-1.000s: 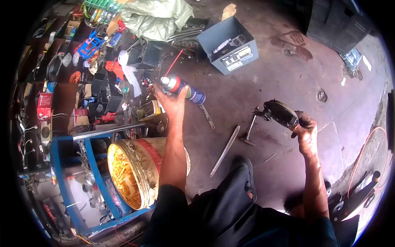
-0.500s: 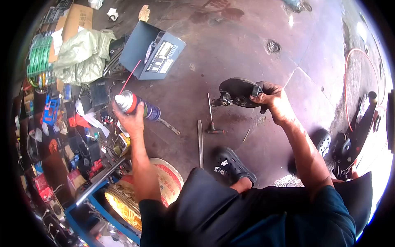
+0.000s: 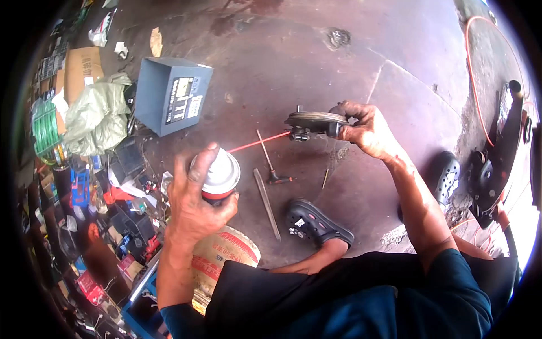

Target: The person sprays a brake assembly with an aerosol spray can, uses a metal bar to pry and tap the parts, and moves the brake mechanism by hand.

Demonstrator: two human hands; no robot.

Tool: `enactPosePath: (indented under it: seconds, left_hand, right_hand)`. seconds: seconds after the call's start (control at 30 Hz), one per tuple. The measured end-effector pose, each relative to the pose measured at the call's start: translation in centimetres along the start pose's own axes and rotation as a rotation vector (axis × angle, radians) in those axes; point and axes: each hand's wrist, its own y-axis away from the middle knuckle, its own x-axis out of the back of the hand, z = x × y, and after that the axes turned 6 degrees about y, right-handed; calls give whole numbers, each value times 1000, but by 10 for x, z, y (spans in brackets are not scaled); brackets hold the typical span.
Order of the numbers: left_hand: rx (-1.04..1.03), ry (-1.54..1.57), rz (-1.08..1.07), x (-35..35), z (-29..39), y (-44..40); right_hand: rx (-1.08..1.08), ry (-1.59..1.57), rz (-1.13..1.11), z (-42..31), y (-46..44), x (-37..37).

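My left hand [image 3: 195,198] is wrapped round a spray can [image 3: 221,172] with a white top, one finger lying over its nozzle. From the nozzle a thin red straw [image 3: 257,142] runs right to the lower left side of a dark round metal plate [image 3: 316,120]. My right hand [image 3: 364,127] grips that plate by its right edge, holding it almost edge-on above the floor. Small fittings stick out of the plate's left end. Whether the straw tip touches it, I cannot tell.
On the floor lie a T-handle tool [image 3: 274,175] and a flat metal bar [image 3: 267,204]. A grey box [image 3: 172,99] stands beyond them. Tools and parts clutter the left, beside a printed sack [image 3: 226,251]. An orange hose [image 3: 471,73] curves at right, near a black shoe [image 3: 446,175].
My left hand has brought the spray can rightward, swinging its straw toward the plate, with a finger now over the nozzle. My right hand has tilted the plate edge-on. The view has shifted.
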Motion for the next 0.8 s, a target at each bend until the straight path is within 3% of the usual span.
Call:
enactPosePath:
  seconds: [0.8]
  left_hand:
    - [55,-51,-149,-41,7,-8]
  right_hand:
    - [182,312,-12,5,0,-5]
